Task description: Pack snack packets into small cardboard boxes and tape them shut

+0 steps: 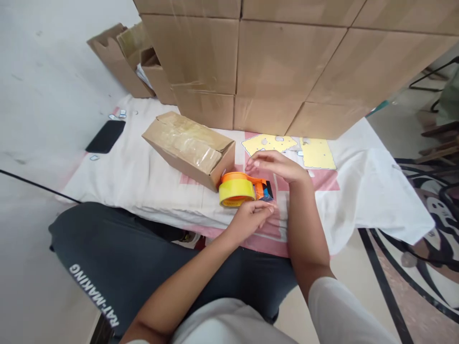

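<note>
An orange tape dispenser (258,184) carrying a wide yellow roll of tape (236,191) lies on the cloth, beside the near end of a taped cardboard box (190,143). My left hand (253,215) is at the near side of the dispenser's dark cutter end. Its thumb and fingertips are pinched together; whatever may be between them is too small to make out. Just beyond the dispenser, my right hand (279,165) hovers with loosely bent fingers apart, holding nothing visible. The box is closed, with shiny tape along its top.
Stacked cardboard boxes (279,67) form a wall at the back. Yellow perforated sheets (317,153) lie at their foot. A black phone-like slab (106,136) rests at the left, near open cartons (124,62). White cloth (380,191) covers the work surface, hanging over its edge.
</note>
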Demonstrator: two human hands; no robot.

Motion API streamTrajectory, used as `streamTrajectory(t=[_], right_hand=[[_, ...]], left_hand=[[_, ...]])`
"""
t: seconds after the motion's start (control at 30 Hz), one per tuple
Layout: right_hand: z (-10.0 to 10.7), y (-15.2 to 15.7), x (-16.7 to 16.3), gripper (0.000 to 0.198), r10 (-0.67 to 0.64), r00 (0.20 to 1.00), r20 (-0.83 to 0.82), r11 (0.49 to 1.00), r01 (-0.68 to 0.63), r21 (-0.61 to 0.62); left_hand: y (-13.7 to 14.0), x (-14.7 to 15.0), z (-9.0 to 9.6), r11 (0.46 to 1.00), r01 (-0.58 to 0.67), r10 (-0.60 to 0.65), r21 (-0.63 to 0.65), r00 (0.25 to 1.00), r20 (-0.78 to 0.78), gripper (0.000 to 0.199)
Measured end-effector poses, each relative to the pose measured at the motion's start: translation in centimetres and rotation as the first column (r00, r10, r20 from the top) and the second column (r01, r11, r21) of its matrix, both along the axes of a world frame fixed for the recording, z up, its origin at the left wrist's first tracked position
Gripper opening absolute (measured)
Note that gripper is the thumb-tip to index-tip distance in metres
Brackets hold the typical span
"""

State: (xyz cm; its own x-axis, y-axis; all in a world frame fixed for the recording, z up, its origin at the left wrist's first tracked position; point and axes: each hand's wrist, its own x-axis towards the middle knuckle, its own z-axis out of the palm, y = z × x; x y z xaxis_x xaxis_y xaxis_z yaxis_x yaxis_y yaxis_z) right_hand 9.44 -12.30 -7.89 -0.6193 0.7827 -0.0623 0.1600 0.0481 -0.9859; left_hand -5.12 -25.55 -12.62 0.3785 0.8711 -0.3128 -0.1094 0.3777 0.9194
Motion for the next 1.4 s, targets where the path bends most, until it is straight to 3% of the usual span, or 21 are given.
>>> streamTrajectory(t=[0.1, 0.23, 0.4, 0.57, 0.73, 0.8, 0.87, 1.0, 1.1, 1.23, 1.4], right_hand=[[0.2, -0.2, -1.1, 0.030, 0.177, 0.981, 0.083, 0.984, -0.175, -0.029], [0.0, -0.6, -2.0, 0.047, 0.358, 0.916, 0.180, 0.933, -0.359, -0.026], [1.0, -2.4, -3.0, 0.075, 0.325, 0.873, 0.364, 0.910, -0.394, 0.132], [2.3, -4.2, -3.9, 0.073, 0.224, 0.807, 0.547, 0.878, -0.411, 0.246], [2.8, -3.4, -2.4, 0.056, 0.072, 0.841, 0.535, 0.932, -0.248, 0.264], [3.1, -3.2, -1.1, 0.049, -0.039, 0.889, 0.456, 0.961, -0.091, 0.260], [3.3, -3.1, 0.1, 0.042, -0.205, 0.916, 0.344, 0.958, 0.115, 0.265], [2.8, -2.9, 0.7, 0.037, -0.477, 0.873, 0.104, 0.869, 0.451, 0.203], [2.2, -2.5, -0.3, 0.036, -0.601, 0.798, -0.047, 0.789, 0.601, 0.128], [1.7, -1.7, -1.0, 0.038, -0.671, 0.718, -0.185, 0.722, 0.690, 0.057], [2.0, -1.4, -0.1, 0.041, -0.728, 0.665, -0.164, 0.655, 0.746, 0.118]], left_hand=[[-0.1, 0.0, 0.7, 1.000, -0.003, 0.003, -0.012, 1.000, 0.022, 0.034], [-0.9, 0.7, -0.5, 0.998, -0.061, 0.062, -0.026, 0.997, 0.040, 0.034], [-1.2, 0.9, -1.4, 0.996, -0.085, 0.085, -0.020, 0.996, -0.020, 0.040], [-1.4, 0.9, -0.8, 0.988, -0.156, 0.152, -0.016, 0.978, -0.142, 0.048], [-1.7, 1.1, 0.6, 0.996, -0.085, 0.082, -0.036, 0.993, -0.083, 0.059], [-1.8, 1.0, 1.0, 0.995, -0.088, 0.084, -0.046, 0.993, -0.083, 0.061], [-1.5, 0.8, 1.3, 0.990, -0.131, 0.126, -0.047, 0.987, -0.096, 0.062], [-0.1, 0.2, 1.8, 0.985, -0.171, 0.170, 0.001, 0.979, -0.112, 0.053], [0.7, 0.1, 2.6, 0.980, -0.185, 0.193, 0.075, 0.975, -0.113, 0.040], [0.9, 0.6, 3.5, 0.970, -0.210, 0.219, 0.122, 0.973, -0.067, 0.035], [1.8, 0.5, 3.3, 0.977, -0.147, 0.154, 0.152, 0.987, -0.039, 0.034]])
